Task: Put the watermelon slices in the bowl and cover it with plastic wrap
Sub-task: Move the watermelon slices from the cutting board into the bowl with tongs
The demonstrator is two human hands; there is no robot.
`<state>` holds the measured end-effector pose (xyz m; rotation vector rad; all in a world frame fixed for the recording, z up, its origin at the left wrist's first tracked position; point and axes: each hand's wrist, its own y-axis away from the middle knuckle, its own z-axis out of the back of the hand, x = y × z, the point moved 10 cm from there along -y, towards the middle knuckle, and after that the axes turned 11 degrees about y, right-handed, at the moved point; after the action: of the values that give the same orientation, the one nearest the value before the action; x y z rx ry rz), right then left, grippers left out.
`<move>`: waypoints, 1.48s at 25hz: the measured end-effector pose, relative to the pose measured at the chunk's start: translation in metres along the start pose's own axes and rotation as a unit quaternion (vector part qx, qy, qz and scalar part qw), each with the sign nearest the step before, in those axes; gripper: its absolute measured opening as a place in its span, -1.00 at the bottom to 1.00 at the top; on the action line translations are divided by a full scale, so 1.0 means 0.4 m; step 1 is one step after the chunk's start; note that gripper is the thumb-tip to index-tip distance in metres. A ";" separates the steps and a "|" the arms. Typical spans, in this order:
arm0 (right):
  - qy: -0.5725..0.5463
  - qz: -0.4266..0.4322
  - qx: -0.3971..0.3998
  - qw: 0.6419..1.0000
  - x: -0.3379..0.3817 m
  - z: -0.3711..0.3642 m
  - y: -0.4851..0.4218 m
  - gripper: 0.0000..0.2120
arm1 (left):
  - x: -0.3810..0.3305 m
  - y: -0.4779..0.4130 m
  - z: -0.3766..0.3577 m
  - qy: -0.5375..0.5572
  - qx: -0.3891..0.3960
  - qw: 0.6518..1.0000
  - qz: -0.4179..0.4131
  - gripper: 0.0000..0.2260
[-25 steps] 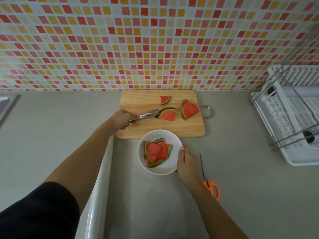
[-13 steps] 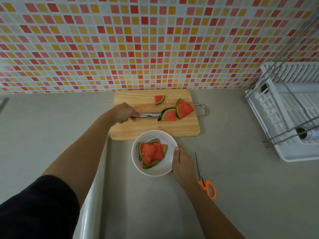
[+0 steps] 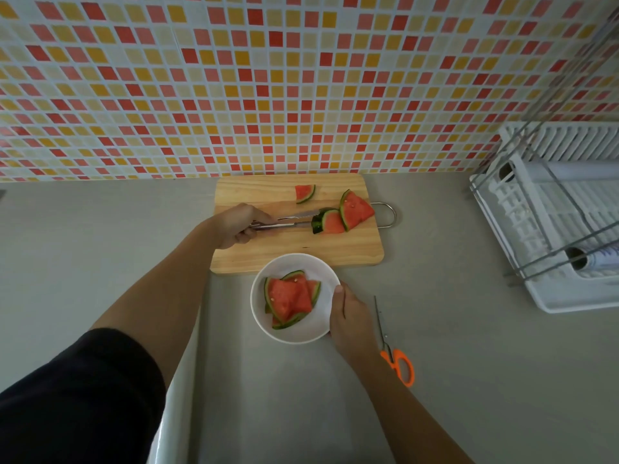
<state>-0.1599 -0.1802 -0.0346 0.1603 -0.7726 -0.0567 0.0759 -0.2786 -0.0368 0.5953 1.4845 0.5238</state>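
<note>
My left hand (image 3: 239,226) grips metal tongs (image 3: 288,221) whose tips close on a watermelon slice (image 3: 330,222) on the wooden cutting board (image 3: 268,252). A larger slice (image 3: 356,211) leans against it, and a small piece (image 3: 304,193) lies at the board's far edge. In front of the board stands a white bowl (image 3: 318,326) holding several watermelon slices (image 3: 289,298). My right hand (image 3: 351,319) holds the bowl's right rim, thumb on the edge.
Orange-handled scissors (image 3: 397,360) lie on the grey counter right of my right hand. A white dish rack (image 3: 569,296) at the right edge holds rolls of wrap (image 3: 589,257). A roll of plastic wrap (image 3: 174,413) lies under my left forearm. Tiled wall behind.
The tongs reached right and closed on the middle slice, pushing it against the larger slice. My right hand has stayed on the bowl.
</note>
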 end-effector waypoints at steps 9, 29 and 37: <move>0.004 -0.001 -0.007 1.000 -0.005 -0.003 -0.005 -0.70 | -0.058 0.013 -0.046 -0.081 0.013 0.995 -0.052 -0.79; -0.006 -0.001 0.019 1.000 0.005 0.003 0.000 -0.60 | 0.005 0.395 -0.061 -0.471 0.007 0.868 -0.157 -0.83; -0.005 -0.005 0.019 1.000 0.000 -0.003 0.002 -0.66 | -0.076 0.135 -0.041 -0.117 -0.073 0.987 -0.087 -0.76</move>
<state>-0.1589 -0.1795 -0.0352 0.1995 -0.7835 -0.0533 0.0605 -0.2570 0.0218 0.3921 1.2502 0.4077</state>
